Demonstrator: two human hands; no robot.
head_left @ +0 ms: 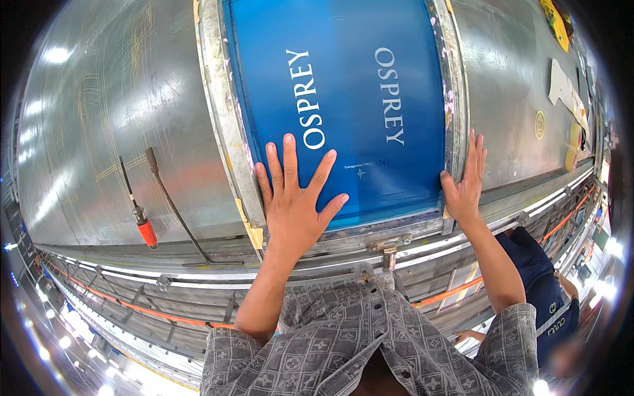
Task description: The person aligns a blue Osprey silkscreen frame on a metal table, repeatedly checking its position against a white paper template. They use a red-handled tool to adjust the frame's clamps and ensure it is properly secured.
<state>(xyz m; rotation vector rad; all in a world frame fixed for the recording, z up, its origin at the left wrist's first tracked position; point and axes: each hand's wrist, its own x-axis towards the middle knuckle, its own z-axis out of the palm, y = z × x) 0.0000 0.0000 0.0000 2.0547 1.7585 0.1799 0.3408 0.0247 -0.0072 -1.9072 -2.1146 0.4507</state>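
Observation:
A blue screen printing mesh (350, 79) with white lettering stretches across a metal frame (456, 72), which lies on a grey metal table. My left hand (290, 198) rests on the mesh near its lower left corner, palm down and fingers spread. At the frame's lower right side is my right hand (467, 185). Its thumb touches the frame's inner edge, and its straight fingers point away from me along the outer side. Neither hand has a loose object in it. A small metal clamp (391, 254) sits on the rail below the frame's near edge.
Left of the frame lie a red-handled tool (146, 231) and a thin bent metal rod (175, 204). Tape rolls (572, 148), a pale cut sheet (563, 86) and a yellow-and-black item (556, 25) sit at the right. Metal rails edge the table (99, 132). A co-worker in dark clothing (538, 284) is nearby, lower right.

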